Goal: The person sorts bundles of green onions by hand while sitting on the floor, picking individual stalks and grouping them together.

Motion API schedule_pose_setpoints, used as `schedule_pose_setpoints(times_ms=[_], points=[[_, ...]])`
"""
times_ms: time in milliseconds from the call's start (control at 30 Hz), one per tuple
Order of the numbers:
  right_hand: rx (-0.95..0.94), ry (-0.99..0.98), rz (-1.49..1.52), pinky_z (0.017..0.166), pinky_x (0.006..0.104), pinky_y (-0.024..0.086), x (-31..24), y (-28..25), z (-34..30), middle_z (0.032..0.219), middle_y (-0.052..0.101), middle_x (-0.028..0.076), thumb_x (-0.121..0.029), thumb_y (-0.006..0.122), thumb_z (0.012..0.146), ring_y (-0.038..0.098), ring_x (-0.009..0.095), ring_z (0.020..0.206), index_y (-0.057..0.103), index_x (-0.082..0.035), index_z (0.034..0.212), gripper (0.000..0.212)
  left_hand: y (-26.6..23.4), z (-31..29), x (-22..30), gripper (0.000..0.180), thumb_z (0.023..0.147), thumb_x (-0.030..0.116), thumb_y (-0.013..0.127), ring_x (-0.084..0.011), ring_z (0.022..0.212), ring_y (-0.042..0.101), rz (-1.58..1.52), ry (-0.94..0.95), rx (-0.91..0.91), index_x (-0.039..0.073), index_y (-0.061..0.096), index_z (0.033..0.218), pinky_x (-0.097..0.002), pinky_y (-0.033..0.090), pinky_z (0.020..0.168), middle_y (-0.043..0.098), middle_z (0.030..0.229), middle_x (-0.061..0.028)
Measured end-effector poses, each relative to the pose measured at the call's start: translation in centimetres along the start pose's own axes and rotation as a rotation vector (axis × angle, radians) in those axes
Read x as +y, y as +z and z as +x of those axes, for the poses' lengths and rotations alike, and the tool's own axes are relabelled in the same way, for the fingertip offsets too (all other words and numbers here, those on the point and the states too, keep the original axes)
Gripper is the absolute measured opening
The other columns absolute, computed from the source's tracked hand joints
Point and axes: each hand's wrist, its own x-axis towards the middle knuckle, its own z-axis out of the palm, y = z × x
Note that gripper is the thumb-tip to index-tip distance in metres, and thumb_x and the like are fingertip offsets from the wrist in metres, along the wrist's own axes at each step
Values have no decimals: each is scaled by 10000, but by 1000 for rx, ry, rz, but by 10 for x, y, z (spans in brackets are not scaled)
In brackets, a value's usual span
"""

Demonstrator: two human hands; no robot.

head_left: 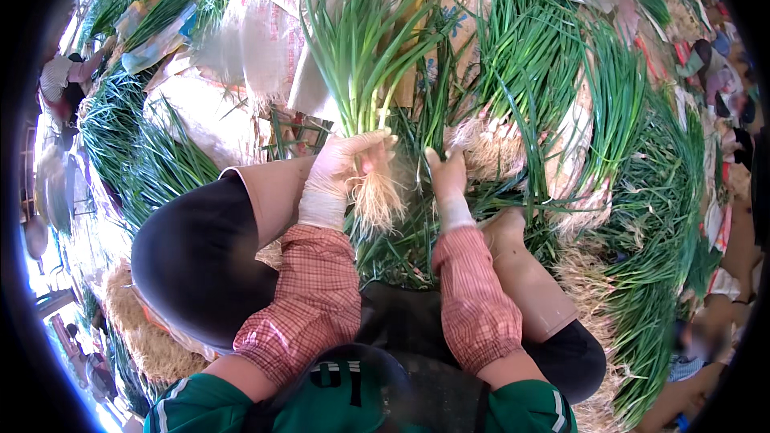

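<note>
My left hand [346, 168], in a pale thin glove, is closed around a bunch of green onions [357, 72]. Their green leaves fan upward and away from me, and their pale stringy roots [375, 200] hang below my fingers. To its right is my right hand [449, 180], with its fingers curled near some dark green leaves; whatever they grip is hidden. Just beyond that hand lies a pile of green onions [521, 64], its root ends [493, 148] turned toward me. Checked red sleeve covers sit on both forearms.
Loose green leaves [393, 261] litter the ground between my legs. More onions [642, 273] are heaped along the right, and others [120, 128] at the left. Pale woven sacks [261, 24] lie ahead. Other people [68, 80] are at the far left and right edges.
</note>
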Motion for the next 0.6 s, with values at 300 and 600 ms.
schedule_pose_setpoints(times_ms=[300,600], points=[[92,-1037,-299,1020,390,357,-62,-41,-72,1261,483,232,-233,470,903,472,279,1183,417,23,1291,468,53,16,8,326,778,-17,674,-171,673,619,-141,49,-186,-30,565,1085,-238,496,523,644,799,-94],[259,-352,-1035,867,508,490,-9,-110,56,1340,394,266,-65,581,815,398,368,1252,249,-63,1414,685,52,47,-76,474,808,6,638,-113,636,574,-79,-226,-292,6,492,1260,-191,475,544,608,798,-61]])
